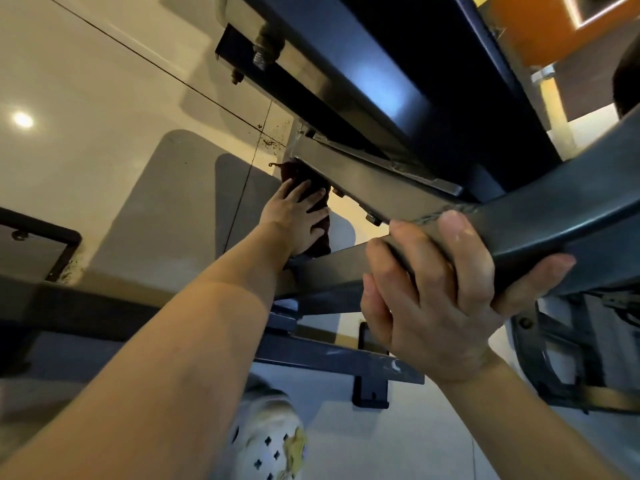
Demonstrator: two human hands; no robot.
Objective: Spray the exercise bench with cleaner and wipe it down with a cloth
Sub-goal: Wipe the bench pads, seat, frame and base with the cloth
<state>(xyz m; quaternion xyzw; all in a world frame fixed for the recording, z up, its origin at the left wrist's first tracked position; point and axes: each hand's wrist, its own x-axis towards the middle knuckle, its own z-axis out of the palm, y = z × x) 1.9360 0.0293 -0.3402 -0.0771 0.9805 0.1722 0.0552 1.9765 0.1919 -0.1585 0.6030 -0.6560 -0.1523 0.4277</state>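
Observation:
I look up under the exercise bench; its black padded board (381,74) fills the upper middle. A dark grey metal frame bar (374,185) runs beneath it. My left hand (298,216) reaches far forward and presses a dark maroon cloth (320,237) against the underside of that bar near its far end. My right hand (436,289) is wrapped around a thick dark frame tube (554,230) on the right, fingers over the top and thumb underneath. No spray bottle is in view.
Pale floor tiles (104,98) lie to the left, with rust specks near the bench foot. Lower frame bars (329,358) cross below my arms. A white perforated clog (270,441) shows at the bottom. An orange wall (540,32) is at top right.

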